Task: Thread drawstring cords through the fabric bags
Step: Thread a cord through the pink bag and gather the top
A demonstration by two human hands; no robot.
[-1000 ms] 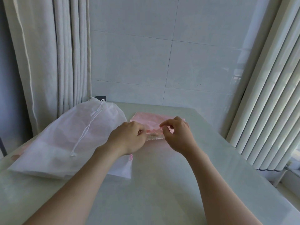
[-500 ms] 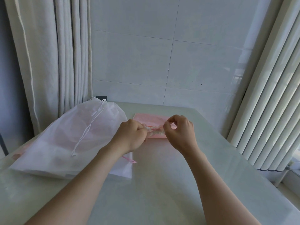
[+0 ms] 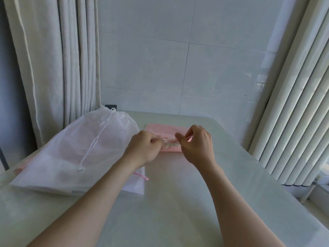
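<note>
Fingers [image 3: 191,133] of both hands curled tight: left hand [image 3: 144,148] grips one end of the bunched hem [image 3: 171,144], right hand [image 3: 197,145] pinches the other end between thumb and forefinger. Can't tell if a cord tip is inside either pinch. Hem belongs to the pink bag [image 3: 167,129], which lies flat at 12 o'clock on the surface [image 3: 169,202], its near edge lifted between the hands.

Progress, as a judgement: white bag [image 3: 71,148] at 9 o'clock looks done, its white cord [image 3: 94,139] out of the neck and trailing across it. Pink bag looks mid-thread: hem gathered, pink cord [image 3: 141,176] tail showing at 7 o'clock of the left hand. Left to do: work the cord through the rest of the channel, pull it out, smooth the hem. Pink patch under the white bag at far 9 o'clock, unclear what.
</note>
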